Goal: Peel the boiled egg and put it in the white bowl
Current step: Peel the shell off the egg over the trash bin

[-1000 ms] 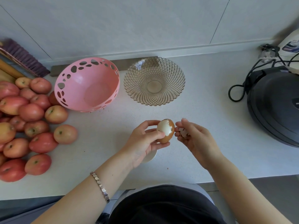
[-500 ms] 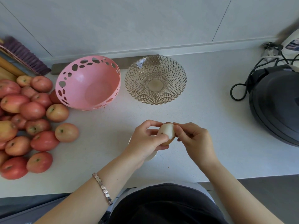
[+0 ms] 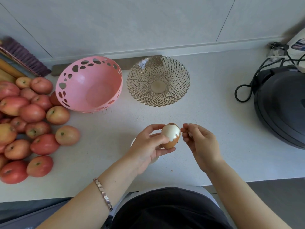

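My left hand holds a boiled egg above the counter; its top half is bare white, its lower half still has brown shell. Just to the right of the egg, my right hand pinches small bits of shell between its fingertips, a little apart from the egg. A white bowl sits on the counter under my left hand, and only slivers of its rim show.
A pink perforated bowl and a clear glass bowl stand at the back. Several apples are piled at the left. A dark round appliance with a black cord sits at the right. The counter's front edge runs close to my body.
My right hand pressed its fingers against the egg, then pulled away to the right with shell bits. More white shows on the egg than a second ago.
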Demonstrator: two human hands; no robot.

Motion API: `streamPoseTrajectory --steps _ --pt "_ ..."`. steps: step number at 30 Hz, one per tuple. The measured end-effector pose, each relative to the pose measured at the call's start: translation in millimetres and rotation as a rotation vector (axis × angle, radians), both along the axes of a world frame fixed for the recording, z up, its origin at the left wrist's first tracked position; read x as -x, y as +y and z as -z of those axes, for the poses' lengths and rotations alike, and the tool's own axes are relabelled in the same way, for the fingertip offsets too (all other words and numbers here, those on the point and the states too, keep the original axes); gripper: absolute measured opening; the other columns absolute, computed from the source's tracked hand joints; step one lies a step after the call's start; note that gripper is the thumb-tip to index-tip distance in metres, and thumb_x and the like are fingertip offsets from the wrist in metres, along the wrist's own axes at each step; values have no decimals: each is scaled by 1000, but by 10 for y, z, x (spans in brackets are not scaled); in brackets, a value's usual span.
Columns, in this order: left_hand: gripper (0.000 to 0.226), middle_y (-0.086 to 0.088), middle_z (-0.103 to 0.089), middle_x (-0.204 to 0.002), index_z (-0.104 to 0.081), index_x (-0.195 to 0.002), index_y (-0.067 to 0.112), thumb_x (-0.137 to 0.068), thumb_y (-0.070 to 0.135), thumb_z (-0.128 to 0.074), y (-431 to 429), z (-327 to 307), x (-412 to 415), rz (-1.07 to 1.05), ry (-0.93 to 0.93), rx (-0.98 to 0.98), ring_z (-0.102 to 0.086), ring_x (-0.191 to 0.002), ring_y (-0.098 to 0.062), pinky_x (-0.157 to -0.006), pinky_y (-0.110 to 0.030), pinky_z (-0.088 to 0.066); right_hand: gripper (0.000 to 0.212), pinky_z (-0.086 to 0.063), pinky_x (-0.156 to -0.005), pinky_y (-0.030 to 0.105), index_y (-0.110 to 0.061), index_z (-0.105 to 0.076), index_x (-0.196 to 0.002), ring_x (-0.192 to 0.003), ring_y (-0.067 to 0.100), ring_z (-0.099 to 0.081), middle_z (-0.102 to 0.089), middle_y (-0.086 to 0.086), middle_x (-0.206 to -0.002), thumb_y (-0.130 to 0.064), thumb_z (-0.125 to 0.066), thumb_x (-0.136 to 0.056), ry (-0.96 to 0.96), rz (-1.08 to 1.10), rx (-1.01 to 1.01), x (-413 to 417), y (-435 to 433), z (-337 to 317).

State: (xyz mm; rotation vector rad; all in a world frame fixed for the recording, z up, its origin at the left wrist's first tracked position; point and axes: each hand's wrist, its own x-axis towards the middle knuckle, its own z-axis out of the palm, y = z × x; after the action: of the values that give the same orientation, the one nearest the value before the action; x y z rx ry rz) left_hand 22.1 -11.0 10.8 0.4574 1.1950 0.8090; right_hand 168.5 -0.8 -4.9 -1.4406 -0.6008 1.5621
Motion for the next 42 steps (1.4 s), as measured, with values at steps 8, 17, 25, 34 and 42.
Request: streamPoseTrajectory --steps 8,17,25,34,42 --pt "23 -23 -63 -109 -56 -101 12 -85 -4 -52 26 26 2 -153 -105 50 -65 -100 -34 -71 -32 -61 35 -51 -58 22 -3 -66 -68 -61 17 -58 -65 8 -65 2 -37 -87 53 -74 50 -10 -4 -78" --pt "33 -11 -71 -93 -55 -109 10 -80 -5 -61 27 35 -72 -175 63 -43 -71 -76 -19 -73 -25 -59 9 -49 -56 9 -20 -70 -81 -54 -3 -58 -68 1 -71 -26 -71 -74 -237 -150 -33 144 -58 -88" --pt "35 -14 -71 -103 -56 -101 17 -74 -2 -67 -3 53 -123 -202 210 -84 -71 -91 -28 -82 -34 -57 32 -44 -53 5 -35 -67 -72 -54 -4 -59 -67 -15 -60 -9 -53 -87 -432 -203 -201 154 -72 -72" --pt "33 -10 -72 -102 -57 -97 23 -74 3 -70 -15 47 -112 -165 279 -93 -70 -92 -23 -77 -29 -57 25 -55 -70 15 -17 -70 -85 -70 6 -67 -71 1 -78 0 -53 -84 -247 -106 -62 122 -47 -14" --pt "35 4 -72 -87 -56 -91 21 -67 11 -79 -35 22 -172 -146 430 -178 -72 -79 -13 -71 -23 -56 8 -52 -72 13 -21 -74 -82 -83 9 -70 -76 -2 -82 -24 -68 -78 -154 -92 -70 144 -86 -59"
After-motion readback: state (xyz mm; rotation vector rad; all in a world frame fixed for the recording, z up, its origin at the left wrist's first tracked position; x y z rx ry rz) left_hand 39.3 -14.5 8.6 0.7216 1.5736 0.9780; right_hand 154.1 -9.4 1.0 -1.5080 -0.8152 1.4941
